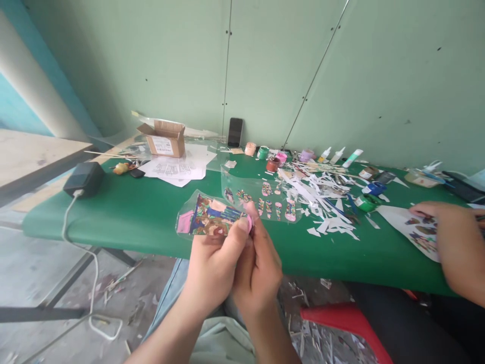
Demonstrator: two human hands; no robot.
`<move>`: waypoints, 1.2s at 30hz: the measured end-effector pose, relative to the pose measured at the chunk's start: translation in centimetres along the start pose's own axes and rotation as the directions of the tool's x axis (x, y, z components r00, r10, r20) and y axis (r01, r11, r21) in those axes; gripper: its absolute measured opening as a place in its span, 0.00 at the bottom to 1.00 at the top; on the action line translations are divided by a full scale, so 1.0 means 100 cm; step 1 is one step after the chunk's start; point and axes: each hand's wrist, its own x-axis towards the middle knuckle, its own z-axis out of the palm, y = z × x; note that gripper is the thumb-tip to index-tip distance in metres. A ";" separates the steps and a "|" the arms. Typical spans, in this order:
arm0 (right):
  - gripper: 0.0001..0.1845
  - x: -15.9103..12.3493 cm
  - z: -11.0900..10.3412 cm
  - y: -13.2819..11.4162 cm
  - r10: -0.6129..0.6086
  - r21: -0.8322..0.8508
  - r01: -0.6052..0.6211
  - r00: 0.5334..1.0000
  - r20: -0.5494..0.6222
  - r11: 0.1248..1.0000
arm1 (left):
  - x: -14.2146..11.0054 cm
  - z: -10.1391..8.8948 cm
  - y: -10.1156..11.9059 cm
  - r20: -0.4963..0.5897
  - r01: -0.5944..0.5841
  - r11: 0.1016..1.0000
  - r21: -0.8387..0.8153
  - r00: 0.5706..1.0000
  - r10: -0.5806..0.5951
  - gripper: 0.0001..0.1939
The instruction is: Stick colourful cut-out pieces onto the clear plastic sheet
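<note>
Both my hands meet above the front edge of the green table. A painted, many-coloured cutout (212,215) on see-through film, with a pink patch at its left end, points leftward from them. My left hand (215,265) grips its lower edge, thumb pressed on top. At the right end my right hand (261,263) pinches it beside a small pink piece; those fingertips are partly hidden. Just beyond my hands, a see-through sheet (242,183) lies flat with several small painted pieces (267,189) on it.
White paper scraps (308,189) and open paint jars (273,164) spread over the table (151,217). A cardboard box (162,141), black adapter (84,179) and phone (235,132) stand farther off. At right, another person's hand (435,210) rests on a printed sheet (397,217), near a red chair (337,318).
</note>
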 end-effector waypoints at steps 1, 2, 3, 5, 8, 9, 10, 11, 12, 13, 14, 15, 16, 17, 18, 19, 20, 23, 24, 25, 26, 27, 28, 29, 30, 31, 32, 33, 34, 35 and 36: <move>0.27 0.000 0.001 0.000 0.000 -0.003 0.000 1.000 -0.005 1.000 | 0.000 0.000 0.000 -0.005 0.013 1.000 -0.014 1.000 -0.013 0.18; 0.27 -0.001 0.001 0.000 0.000 -0.005 0.000 1.000 -0.006 1.000 | 0.000 0.001 -0.001 -0.003 0.023 0.999 -0.033 1.000 -0.024 0.19; 0.27 -0.001 0.001 0.001 -0.003 -0.005 0.003 1.000 -0.003 1.000 | 0.000 0.001 -0.001 0.008 0.032 0.998 -0.055 0.999 -0.031 0.19; 0.27 -0.002 0.001 0.002 -0.009 0.002 0.009 1.000 0.010 1.000 | 0.002 0.001 -0.002 0.033 0.046 0.995 -0.090 0.999 -0.043 0.19; 0.27 -0.002 -0.001 0.004 -0.013 0.017 0.012 0.999 0.036 1.000 | 0.004 -0.002 -0.004 0.077 0.065 0.991 -0.119 0.995 -0.056 0.19; 0.27 -0.001 -0.002 0.004 -0.011 0.024 0.010 0.999 0.045 1.000 | 0.004 -0.003 -0.004 0.087 0.072 0.990 -0.122 0.994 -0.061 0.19; 0.28 -0.001 -0.003 0.004 -0.010 0.031 0.008 0.998 0.054 0.999 | 0.004 -0.004 -0.005 0.094 0.077 0.989 -0.123 0.993 -0.066 0.19; 0.28 0.000 -0.004 0.004 -0.009 0.039 0.007 0.998 0.062 0.999 | 0.004 -0.005 -0.005 0.095 0.081 0.989 -0.123 0.993 -0.069 0.18; 0.28 0.000 -0.005 0.005 -0.008 0.050 0.004 0.998 0.069 0.999 | 0.004 -0.006 -0.005 0.093 0.084 0.989 -0.122 0.993 -0.073 0.18; 0.28 0.001 -0.006 0.005 -0.006 0.064 0.001 0.997 0.077 0.998 | 0.003 -0.006 -0.006 0.093 0.088 0.989 -0.122 0.993 -0.077 0.18; 0.28 0.001 -0.007 0.006 -0.007 0.081 0.000 0.996 0.090 0.997 | 0.003 -0.007 -0.006 0.098 0.088 0.988 -0.125 0.992 -0.076 0.18; 0.28 0.001 -0.008 0.007 -0.007 0.100 -0.003 0.994 0.105 0.995 | 0.003 -0.007 -0.006 0.102 0.084 0.988 -0.132 0.992 -0.071 0.18; 0.27 0.001 -0.009 0.008 -0.006 0.120 -0.008 0.993 0.118 0.993 | 0.003 -0.007 -0.007 0.106 0.081 0.987 -0.139 0.992 -0.066 0.17; 0.27 0.000 -0.009 0.009 -0.002 0.139 -0.016 0.992 0.130 0.990 | 0.003 -0.007 -0.007 0.106 0.075 0.986 -0.149 0.993 -0.059 0.17; 0.27 0.000 -0.010 0.010 0.003 0.156 -0.025 0.990 0.141 0.987 | 0.003 -0.007 -0.007 0.106 0.070 0.985 -0.157 0.993 -0.054 0.17; 0.27 0.000 -0.010 0.011 0.008 0.170 -0.034 0.989 0.149 0.985 | 0.004 -0.007 -0.007 0.104 0.068 0.984 -0.164 0.993 -0.052 0.17; 0.27 -0.001 -0.010 0.011 0.014 0.181 -0.041 0.988 0.152 0.983 | 0.004 -0.007 -0.007 0.102 0.071 0.984 -0.165 0.993 -0.055 0.17; 0.27 -0.001 -0.009 0.011 0.012 0.191 -0.039 0.990 0.140 0.981 | 0.006 -0.009 -0.005 0.120 0.088 0.987 -0.136 0.990 -0.072 0.17; 0.27 -0.001 -0.009 0.010 0.008 0.188 -0.034 0.991 0.135 0.982 | 0.006 -0.010 -0.004 0.131 0.089 0.989 -0.120 0.989 -0.073 0.17; 0.27 0.000 -0.009 0.010 0.006 0.182 -0.030 0.991 0.132 0.983 | 0.007 -0.012 -0.003 0.144 0.087 0.991 -0.105 0.987 -0.071 0.16; 0.27 0.000 -0.009 0.010 0.005 0.178 -0.029 0.991 0.134 0.984 | 0.007 -0.013 -0.002 0.158 0.084 0.992 -0.093 0.985 -0.068 0.15; 0.27 0.001 -0.010 0.010 0.005 0.178 -0.030 0.990 0.142 0.984 | 0.008 -0.014 -0.001 0.166 0.082 0.993 -0.086 0.984 -0.067 0.14; 0.27 0.001 -0.011 0.010 0.003 0.185 -0.033 0.988 0.157 0.982 | 0.008 -0.015 -0.001 0.172 0.085 0.993 -0.084 0.983 -0.070 0.13; 0.27 0.001 -0.012 0.011 0.004 0.199 -0.040 0.984 0.178 0.979 | 0.008 -0.016 -0.001 0.171 0.091 0.992 -0.093 0.982 -0.074 0.13; 0.26 0.002 -0.014 0.012 0.004 0.217 -0.049 0.980 0.200 0.975 | 0.008 -0.016 -0.001 0.169 0.102 0.989 -0.110 0.982 -0.082 0.12; 0.26 0.002 -0.014 0.014 0.006 0.234 -0.060 0.975 0.222 0.970 | 0.008 -0.017 -0.002 0.173 0.117 0.984 -0.132 0.981 -0.093 0.12; 0.26 0.002 -0.015 0.015 0.009 0.248 -0.070 0.970 0.242 0.966 | 0.008 -0.017 -0.003 0.181 0.134 0.978 -0.157 0.978 -0.105 0.12; 0.25 0.001 -0.015 0.016 0.012 0.257 -0.079 0.968 0.252 0.963 | 0.008 -0.017 -0.004 0.191 0.152 0.972 -0.181 0.975 -0.117 0.13; 0.25 0.001 -0.015 0.017 0.014 0.261 -0.081 0.968 0.250 0.962 | 0.008 -0.016 -0.006 0.194 0.164 0.966 -0.201 0.973 -0.124 0.13; 0.25 0.000 -0.014 0.018 0.013 0.261 -0.076 0.972 0.236 0.962 | 0.007 -0.015 -0.007 0.188 0.170 0.962 -0.215 0.973 -0.130 0.14; 0.25 -0.001 -0.014 0.018 0.009 0.259 -0.066 0.977 0.215 0.964 | 0.006 -0.014 -0.008 0.180 0.173 0.960 -0.220 0.974 -0.134 0.14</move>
